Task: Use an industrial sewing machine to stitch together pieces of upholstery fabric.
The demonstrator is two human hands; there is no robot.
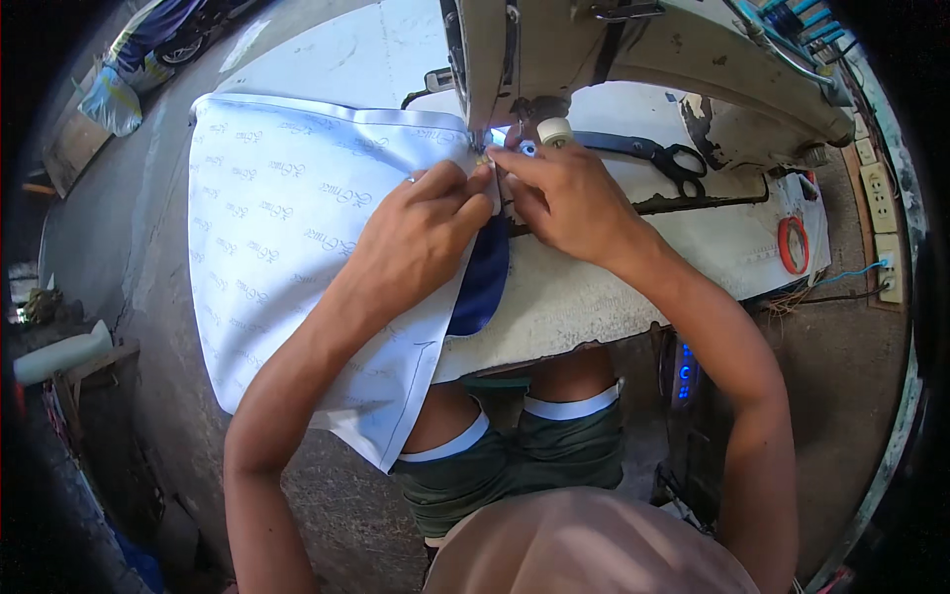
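Observation:
A large white cloth with faint printed lettering spreads over the left part of the sewing table and hangs off its front edge. My left hand lies on it, fingers curled and pinching its right edge just in front of the needle. From the right, my right hand reaches to the same spot, index finger stretched toward the presser foot and thumb bent below; what its fingertips grip is hidden. The sewing machine stands over both hands. Beneath the cloth's edge, a navy piece of fabric shows.
Dark-handled scissors lie behind my right hand, near a pale spool. A red ring-shaped roll is at the right end of the worn table. Power sockets with cables line the right side.

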